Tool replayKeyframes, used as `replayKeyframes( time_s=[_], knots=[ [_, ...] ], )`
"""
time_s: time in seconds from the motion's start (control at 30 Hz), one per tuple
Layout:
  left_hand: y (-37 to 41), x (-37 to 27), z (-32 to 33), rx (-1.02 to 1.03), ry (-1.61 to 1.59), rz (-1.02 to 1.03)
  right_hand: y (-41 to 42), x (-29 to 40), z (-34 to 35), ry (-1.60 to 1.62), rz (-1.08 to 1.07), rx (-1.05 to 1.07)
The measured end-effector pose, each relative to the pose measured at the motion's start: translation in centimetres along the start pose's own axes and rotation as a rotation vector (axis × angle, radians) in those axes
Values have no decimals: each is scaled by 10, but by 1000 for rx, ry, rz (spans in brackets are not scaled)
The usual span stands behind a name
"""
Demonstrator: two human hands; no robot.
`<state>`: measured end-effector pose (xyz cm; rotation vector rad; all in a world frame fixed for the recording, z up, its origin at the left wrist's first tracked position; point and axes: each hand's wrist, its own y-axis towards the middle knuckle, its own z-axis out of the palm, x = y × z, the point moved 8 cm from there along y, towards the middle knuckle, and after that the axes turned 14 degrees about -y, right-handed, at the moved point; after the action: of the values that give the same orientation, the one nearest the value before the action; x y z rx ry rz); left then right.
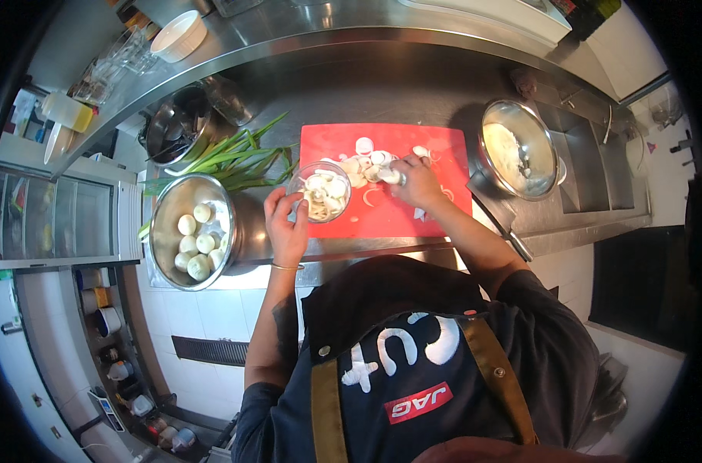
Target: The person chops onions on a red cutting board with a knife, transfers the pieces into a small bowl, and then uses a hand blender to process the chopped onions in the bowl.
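My left hand [287, 223] grips the near left side of a clear bowl [291, 186], which is tilted at the left part of a red cutting board [386, 223]. Inside the bowl lie white onion slices [328, 191]. My right hand [416, 180] is over the middle of the board, its fingers closed around some pale onion slices [390, 175]. More round slices [364, 146] lie in a loose heap between the two hands. A few thin slivers and scraps are scattered on the board.
Left of the board stands a steel bowl [230, 231] of peeled onions [199, 267], with green onion stalks [241, 156] behind it. Right of the board rests a cleaver [501, 217]. Beyond it are a steel bowl [536, 188] and sinks [576, 168]. A steel shelf [351, 35] overhangs the back.
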<state>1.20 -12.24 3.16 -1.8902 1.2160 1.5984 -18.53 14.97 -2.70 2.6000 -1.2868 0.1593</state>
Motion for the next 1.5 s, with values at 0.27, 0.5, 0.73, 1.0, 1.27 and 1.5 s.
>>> replayKeyframes(
  time_s=[0.27,0.5,0.73,1.0,1.27,1.5],
  knots=[
    [24,-9,17,127,69,133,30,-32,-24,260,252,66],
    [31,58,3,44,-631,-227,62,109,-90,717,36,-164],
    [44,20,8,12,-748,-56,35,217,-47,232,-341,-195],
    [34,-23,21,101,-97,316,39,177,-62,264,-410,-122],
    [23,-23,13,76,211,287,41,187,-37,17,-508,-62],
    [20,-43,24,159,591,381,23,177,-57,146,-421,-258]
  ],
)
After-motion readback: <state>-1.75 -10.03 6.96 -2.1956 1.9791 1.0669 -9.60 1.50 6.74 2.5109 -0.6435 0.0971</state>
